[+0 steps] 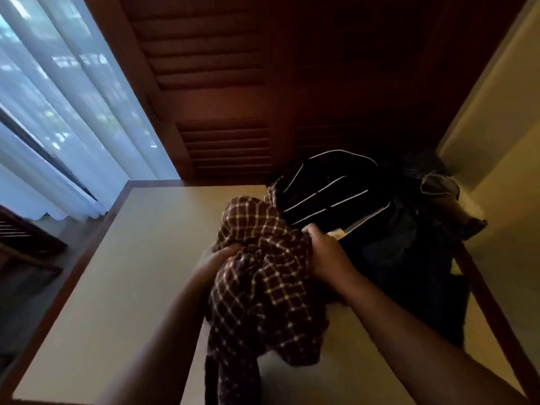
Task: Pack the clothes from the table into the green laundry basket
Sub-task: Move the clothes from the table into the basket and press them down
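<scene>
Brown checked shirt bunched at lower centre over pale table. Gripped by left hand, fingers curled into cloth; clutched by right hand at right edge. Behind, centre right: dark white-striped garment atop dark clothes pile. Beyond: louvred wooden doors; curtain upper left.

Head camera looks down, close over table.

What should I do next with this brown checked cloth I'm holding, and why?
Probably lift the brown checked cloth clear of the beige table: the left hand and right hand both grip it, its loose end hangs low, and the green laundry basket is out of view.
</scene>
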Action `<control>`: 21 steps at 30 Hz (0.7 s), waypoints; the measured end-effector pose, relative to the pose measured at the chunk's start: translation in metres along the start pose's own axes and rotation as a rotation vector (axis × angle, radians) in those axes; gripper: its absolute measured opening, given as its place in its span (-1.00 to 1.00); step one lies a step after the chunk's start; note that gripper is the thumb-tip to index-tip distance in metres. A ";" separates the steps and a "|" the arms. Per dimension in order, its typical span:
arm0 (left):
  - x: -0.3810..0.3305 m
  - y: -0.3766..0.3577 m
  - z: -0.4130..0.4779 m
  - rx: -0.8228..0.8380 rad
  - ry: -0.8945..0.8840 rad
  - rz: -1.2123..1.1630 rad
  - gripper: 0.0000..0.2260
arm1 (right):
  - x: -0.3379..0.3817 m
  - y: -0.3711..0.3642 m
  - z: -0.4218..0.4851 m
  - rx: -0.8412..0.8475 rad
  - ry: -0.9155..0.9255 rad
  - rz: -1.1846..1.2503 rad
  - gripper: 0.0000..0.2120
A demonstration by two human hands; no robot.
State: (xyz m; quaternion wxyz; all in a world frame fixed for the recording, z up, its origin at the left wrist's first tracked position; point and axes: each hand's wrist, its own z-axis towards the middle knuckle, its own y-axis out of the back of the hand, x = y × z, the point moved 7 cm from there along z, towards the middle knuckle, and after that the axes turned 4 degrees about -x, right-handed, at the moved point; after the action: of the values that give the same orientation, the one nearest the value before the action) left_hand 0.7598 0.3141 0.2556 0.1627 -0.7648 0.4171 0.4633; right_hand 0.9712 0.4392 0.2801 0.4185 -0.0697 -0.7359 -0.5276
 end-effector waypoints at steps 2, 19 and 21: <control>-0.005 -0.005 0.000 -0.159 -0.142 0.062 -0.65 | -0.002 0.027 0.018 -0.164 0.147 -0.388 -0.53; 0.090 0.016 0.017 -0.428 -0.017 0.808 -0.57 | 0.039 -0.033 -0.021 0.601 0.090 0.163 -0.67; 0.098 0.039 0.007 -0.493 0.000 0.812 -0.66 | 0.041 -0.038 -0.030 0.774 0.048 0.122 -0.59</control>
State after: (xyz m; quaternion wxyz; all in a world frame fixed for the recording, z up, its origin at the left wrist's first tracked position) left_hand 0.7465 0.2476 0.1744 -0.2178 -0.5560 0.5599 0.5744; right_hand 0.9408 0.3836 0.2835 0.4615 0.0620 -0.8650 -0.1868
